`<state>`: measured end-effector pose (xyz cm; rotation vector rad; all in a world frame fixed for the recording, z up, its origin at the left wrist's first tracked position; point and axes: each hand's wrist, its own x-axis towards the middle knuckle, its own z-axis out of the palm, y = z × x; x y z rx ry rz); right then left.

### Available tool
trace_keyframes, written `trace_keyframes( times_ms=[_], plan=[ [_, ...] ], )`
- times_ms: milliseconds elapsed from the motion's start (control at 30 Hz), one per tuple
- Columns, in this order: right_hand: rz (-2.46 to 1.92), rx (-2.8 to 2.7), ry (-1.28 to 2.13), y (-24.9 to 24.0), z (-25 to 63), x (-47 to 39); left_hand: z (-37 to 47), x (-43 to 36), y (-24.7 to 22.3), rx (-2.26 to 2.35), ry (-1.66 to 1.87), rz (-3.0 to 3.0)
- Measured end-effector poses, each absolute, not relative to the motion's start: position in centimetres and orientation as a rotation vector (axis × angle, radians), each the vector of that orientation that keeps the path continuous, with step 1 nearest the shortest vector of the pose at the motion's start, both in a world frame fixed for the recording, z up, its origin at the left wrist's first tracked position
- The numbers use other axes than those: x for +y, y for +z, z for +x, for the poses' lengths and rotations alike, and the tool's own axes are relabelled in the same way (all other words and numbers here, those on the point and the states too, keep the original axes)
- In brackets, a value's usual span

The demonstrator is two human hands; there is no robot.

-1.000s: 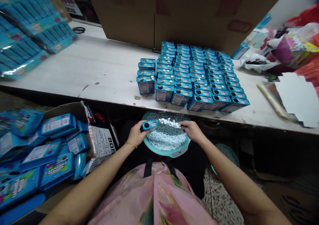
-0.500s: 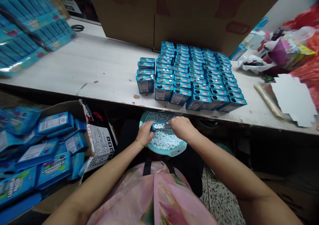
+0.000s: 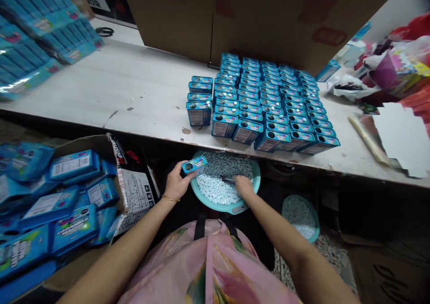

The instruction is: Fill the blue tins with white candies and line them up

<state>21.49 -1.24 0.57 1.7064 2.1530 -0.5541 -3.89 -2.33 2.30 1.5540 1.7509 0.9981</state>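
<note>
Over the left rim of a turquoise basin [image 3: 257,178], my left hand [image 3: 177,181] grips a small blue box [image 3: 195,165], its end with a dark round hole facing up. White candy-like pellets [image 3: 218,189] fill the basin, which sits at my lap. My right hand [image 3: 243,186] is down at the pellets, closed around a small scoop [image 3: 229,179] whose far end lies among them. The scoop's shape is partly hidden by the fingers and the pellets.
Rows of upright blue boxes [image 3: 248,111] stand on the white table [image 3: 83,89] under a large cardboard box [image 3: 262,21]. At left, a carton [image 3: 116,205] holds more blue boxes. Wrapped blue packs [image 3: 40,39] and black scissors [image 3: 105,32] lie further back. A second basin [image 3: 314,212] is lower right.
My left hand has moved left with the blue box and turned its holed end up. My right hand has dropped from the box into the pellets with the scoop.
</note>
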Motion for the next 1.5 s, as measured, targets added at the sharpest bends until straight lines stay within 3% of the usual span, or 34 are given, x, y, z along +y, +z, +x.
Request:
trace_keyframes(
  times_ms=[167, 300, 567, 733, 933, 1133, 1267, 1500],
  plan=[
    [1.822, 2.24, -0.781, -3.6, 16.1, -0.9, -4.9, -2.8, 2.5, 1.783, 1.025, 1.505],
    [1.989, 2.269, -1.146, -4.0, 17.8, -0.3, -5.6, -2.8, 2.3, 1.799, 1.036, 1.473],
    [1.95, 2.406, -1.258, 3.9, 24.1, 0.1, -3.9, -2.3, 1.9, 1.768, 0.995, 1.621],
    [1.729, 2.54, -0.956, 9.7, 23.4, 0.5, -1.2, -2.3, 1.7, 1.7, 0.872, 1.853],
    [1.566, 2.438, -0.42, 13.2, 20.2, 0.1, 0.1, -2.5, 1.2, 1.637, 0.823, 1.958],
    [1.476, 2.421, -0.309, 15.8, 18.6, -0.6, 0.0, -2.4, 0.8, 1.645, 0.826, 1.962],
    [1.548, 2.403, -0.324, 13.8, 21.9, -0.5, -0.8, -2.3, 0.9, 1.703, 0.89, 1.867],
    [1.824, 2.035, -0.592, 1.7, 22.6, -0.8, -3.6, -2.5, 1.7, 1.766, 0.997, 1.689]
  ],
)
